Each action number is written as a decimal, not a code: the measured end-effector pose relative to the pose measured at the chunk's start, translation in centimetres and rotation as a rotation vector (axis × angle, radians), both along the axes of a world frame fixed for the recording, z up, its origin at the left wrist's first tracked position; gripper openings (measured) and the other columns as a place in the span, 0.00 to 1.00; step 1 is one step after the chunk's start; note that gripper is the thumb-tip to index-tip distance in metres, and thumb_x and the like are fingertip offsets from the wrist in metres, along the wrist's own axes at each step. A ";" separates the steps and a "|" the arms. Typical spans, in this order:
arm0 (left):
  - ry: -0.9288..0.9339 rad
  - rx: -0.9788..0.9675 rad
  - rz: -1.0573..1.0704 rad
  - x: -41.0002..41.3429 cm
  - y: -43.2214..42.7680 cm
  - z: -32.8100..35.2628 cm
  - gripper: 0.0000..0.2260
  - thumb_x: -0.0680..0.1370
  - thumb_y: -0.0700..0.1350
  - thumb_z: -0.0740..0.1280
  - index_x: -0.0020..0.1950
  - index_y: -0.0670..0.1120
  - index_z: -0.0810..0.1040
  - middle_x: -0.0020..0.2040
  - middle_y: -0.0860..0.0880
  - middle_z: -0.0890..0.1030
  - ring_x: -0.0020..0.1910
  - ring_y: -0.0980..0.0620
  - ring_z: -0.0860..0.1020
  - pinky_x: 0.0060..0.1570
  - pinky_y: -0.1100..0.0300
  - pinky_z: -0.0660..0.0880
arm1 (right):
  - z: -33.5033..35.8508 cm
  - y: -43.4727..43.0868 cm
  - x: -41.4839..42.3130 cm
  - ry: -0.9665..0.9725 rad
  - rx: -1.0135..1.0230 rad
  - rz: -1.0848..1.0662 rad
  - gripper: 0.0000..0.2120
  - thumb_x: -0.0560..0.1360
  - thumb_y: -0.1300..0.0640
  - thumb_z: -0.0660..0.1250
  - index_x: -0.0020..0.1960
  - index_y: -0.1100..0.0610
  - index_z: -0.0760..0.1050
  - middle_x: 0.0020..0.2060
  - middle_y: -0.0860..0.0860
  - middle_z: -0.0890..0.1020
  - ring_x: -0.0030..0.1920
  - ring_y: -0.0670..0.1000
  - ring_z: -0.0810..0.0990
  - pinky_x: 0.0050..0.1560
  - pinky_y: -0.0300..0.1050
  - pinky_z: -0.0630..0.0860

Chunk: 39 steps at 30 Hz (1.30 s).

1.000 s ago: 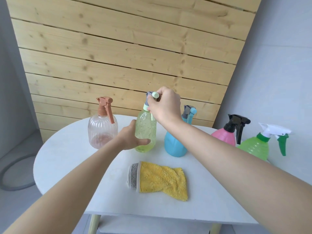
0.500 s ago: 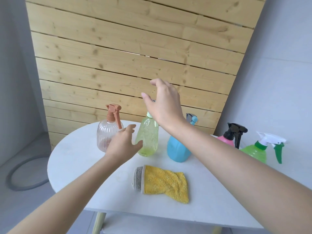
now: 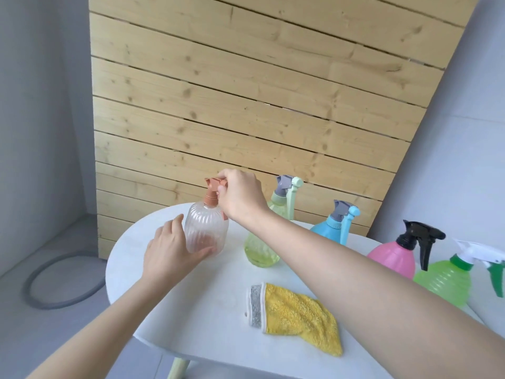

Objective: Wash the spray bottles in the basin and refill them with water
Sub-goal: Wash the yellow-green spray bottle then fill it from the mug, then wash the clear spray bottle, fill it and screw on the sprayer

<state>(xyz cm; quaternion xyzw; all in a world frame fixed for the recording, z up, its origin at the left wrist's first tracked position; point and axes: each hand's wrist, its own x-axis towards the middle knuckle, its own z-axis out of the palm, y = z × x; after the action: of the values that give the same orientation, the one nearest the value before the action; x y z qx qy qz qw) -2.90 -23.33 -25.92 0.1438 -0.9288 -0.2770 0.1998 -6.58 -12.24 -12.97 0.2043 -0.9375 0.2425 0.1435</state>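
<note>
Terracotta spray head gripped by the right hand, fingers curled over its top. Left hand wraps the lower body of the same clear ribbed bottle, thumb across the near side, fingers behind. Bottle upright at the far left of the white round table. Just right of it a yellow-green bottle, partly behind the right forearm. Further right, in a row: blue bottle, pink bottle with black trigger, green bottle with white trigger at the table's right edge. Yellow wash mitt lies flat near the front, grey cuff to the left. Wooden plank wall behind. Grey hose loop on the floor, left.
</note>
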 end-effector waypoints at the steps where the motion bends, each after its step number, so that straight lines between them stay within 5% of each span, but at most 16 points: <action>1: -0.012 0.017 -0.010 -0.1 0.0 -0.1 0.44 0.69 0.63 0.71 0.75 0.42 0.57 0.71 0.45 0.68 0.69 0.45 0.66 0.58 0.51 0.69 | 0.1 -0.1 0.2 0.000 -0.021 -0.005 0.11 0.75 0.62 0.61 0.54 0.59 0.79 0.49 0.57 0.82 0.51 0.60 0.78 0.51 0.50 0.77; 7: 0.041 0.114 -0.048 0.5 0.9 1.1 0.42 0.70 0.60 0.72 0.76 0.44 0.56 0.69 0.45 0.71 0.66 0.44 0.70 0.52 0.52 0.69 | 0.7 0.3 2.7 0.041 -0.049 0.043 0.10 0.76 0.61 0.62 0.50 0.59 0.81 0.45 0.57 0.83 0.49 0.60 0.79 0.50 0.49 0.77; 9: 0.088 0.137 -0.050 1.2 1.2 2.2 0.47 0.68 0.61 0.73 0.77 0.45 0.52 0.72 0.45 0.68 0.68 0.44 0.69 0.55 0.51 0.69 | 1.9 0.7 4.1 0.082 -0.093 0.070 0.10 0.76 0.61 0.61 0.48 0.58 0.81 0.39 0.53 0.84 0.44 0.58 0.81 0.45 0.41 0.76; 12: 0.201 0.153 -0.055 3.1 2.0 4.9 0.54 0.63 0.62 0.76 0.77 0.43 0.49 0.76 0.45 0.61 0.71 0.44 0.65 0.60 0.48 0.69 | 4.8 2.3 7.0 0.101 -0.244 0.090 0.08 0.76 0.63 0.63 0.47 0.60 0.81 0.25 0.39 0.74 0.28 0.45 0.78 0.29 0.23 0.66; 15: 0.320 0.144 -0.050 6.0 3.0 7.7 0.55 0.60 0.59 0.79 0.77 0.42 0.52 0.74 0.43 0.63 0.70 0.43 0.66 0.59 0.48 0.70 | 7.5 4.5 11.0 0.091 -0.329 0.128 0.05 0.75 0.64 0.64 0.45 0.57 0.79 0.20 0.36 0.71 0.27 0.36 0.76 0.37 0.24 0.70; 19: 0.402 0.133 -0.068 11.0 5.5 10.6 0.49 0.62 0.55 0.79 0.75 0.42 0.58 0.68 0.44 0.69 0.67 0.43 0.69 0.58 0.47 0.71 | 10.0 7.8 16.4 0.011 -0.394 0.175 0.06 0.75 0.61 0.66 0.44 0.52 0.72 0.29 0.30 0.78 0.37 0.48 0.82 0.49 0.51 0.80; 21: 0.424 0.115 -0.084 13.8 6.9 11.6 0.47 0.62 0.56 0.79 0.73 0.42 0.61 0.66 0.45 0.71 0.66 0.44 0.70 0.56 0.45 0.72 | 10.8 9.3 19.2 -0.044 -0.431 0.164 0.08 0.75 0.56 0.68 0.51 0.55 0.72 0.34 0.40 0.80 0.41 0.51 0.83 0.49 0.54 0.80; 24: 0.456 0.063 -0.122 18.0 9.1 12.6 0.45 0.61 0.56 0.78 0.72 0.43 0.63 0.64 0.47 0.73 0.64 0.44 0.71 0.54 0.45 0.72 | 11.7 11.7 23.1 -0.148 -0.454 0.097 0.22 0.73 0.48 0.71 0.62 0.57 0.71 0.41 0.43 0.79 0.42 0.52 0.84 0.50 0.53 0.81; 28: 0.427 0.019 -0.156 23.7 11.5 13.1 0.44 0.60 0.52 0.79 0.71 0.44 0.65 0.62 0.47 0.73 0.62 0.43 0.71 0.54 0.47 0.69 | 12.1 14.8 27.7 -0.189 -0.419 0.035 0.04 0.74 0.57 0.70 0.47 0.55 0.77 0.41 0.52 0.84 0.41 0.53 0.85 0.49 0.55 0.81; 30: 0.412 -0.022 -0.184 26.2 12.1 12.8 0.44 0.58 0.52 0.79 0.70 0.44 0.66 0.60 0.47 0.74 0.60 0.41 0.72 0.52 0.46 0.70 | 11.6 16.2 29.7 -0.221 -0.398 0.030 0.03 0.73 0.59 0.70 0.43 0.54 0.76 0.41 0.54 0.84 0.42 0.54 0.85 0.51 0.56 0.80; 37: 0.356 0.072 -0.398 31.9 13.2 11.8 0.44 0.55 0.62 0.69 0.68 0.46 0.65 0.57 0.55 0.71 0.56 0.49 0.73 0.48 0.59 0.68 | 10.3 21.0 34.8 -0.163 -0.249 0.227 0.12 0.74 0.67 0.67 0.52 0.51 0.76 0.45 0.44 0.83 0.47 0.50 0.83 0.51 0.39 0.75; 39: 0.402 0.022 -0.405 32.7 13.8 10.9 0.44 0.55 0.61 0.68 0.68 0.43 0.67 0.57 0.51 0.73 0.56 0.46 0.74 0.49 0.58 0.68 | 9.4 22.4 35.6 -0.149 -0.182 0.258 0.12 0.74 0.66 0.67 0.53 0.52 0.77 0.43 0.42 0.83 0.45 0.50 0.82 0.50 0.41 0.74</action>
<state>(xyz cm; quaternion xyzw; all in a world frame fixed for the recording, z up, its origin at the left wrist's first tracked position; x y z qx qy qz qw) 29.76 -9.49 -15.04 -0.1002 -0.8773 -0.3440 0.3192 29.01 10.21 -3.53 0.2905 -0.8858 0.3571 0.0594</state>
